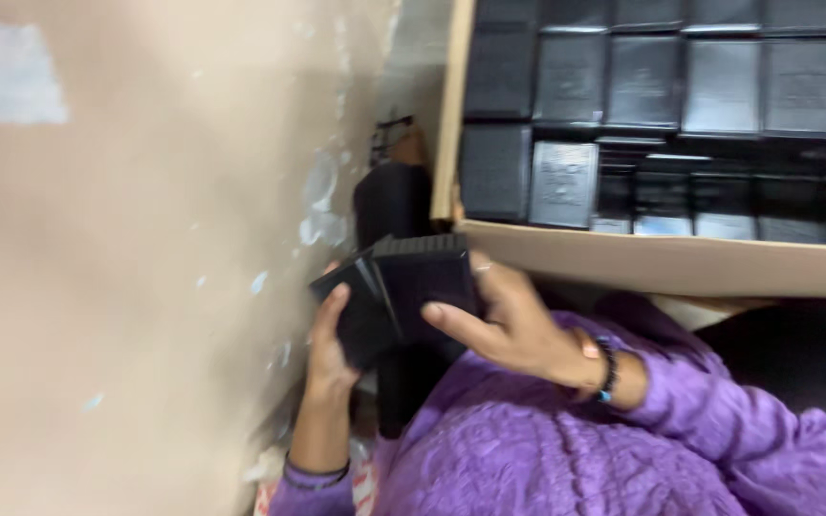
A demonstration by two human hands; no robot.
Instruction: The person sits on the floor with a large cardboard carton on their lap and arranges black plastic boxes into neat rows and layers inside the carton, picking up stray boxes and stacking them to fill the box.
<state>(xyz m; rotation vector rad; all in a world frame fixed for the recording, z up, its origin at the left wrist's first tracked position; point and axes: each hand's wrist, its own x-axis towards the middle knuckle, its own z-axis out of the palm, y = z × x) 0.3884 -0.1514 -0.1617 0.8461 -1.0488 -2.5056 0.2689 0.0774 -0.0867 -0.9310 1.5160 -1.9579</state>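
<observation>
Both my hands hold a small stack of flat black boxes (403, 291) low in the middle of the view. My left hand (329, 339) grips the stack's lower left side, thumb up along its edge. My right hand (504, 320) wraps over the right side, thumb lying across the front box. The boxes are fanned slightly apart. My sleeves are purple, and a dark bead bracelet (607, 368) sits on my right wrist.
A cardboard carton (662, 258) at the upper right holds rows of similar flat black boxes (642, 86). A pale, chipped wall (145, 258) fills the left side. More black boxes (392, 196) stand in the gap between wall and carton.
</observation>
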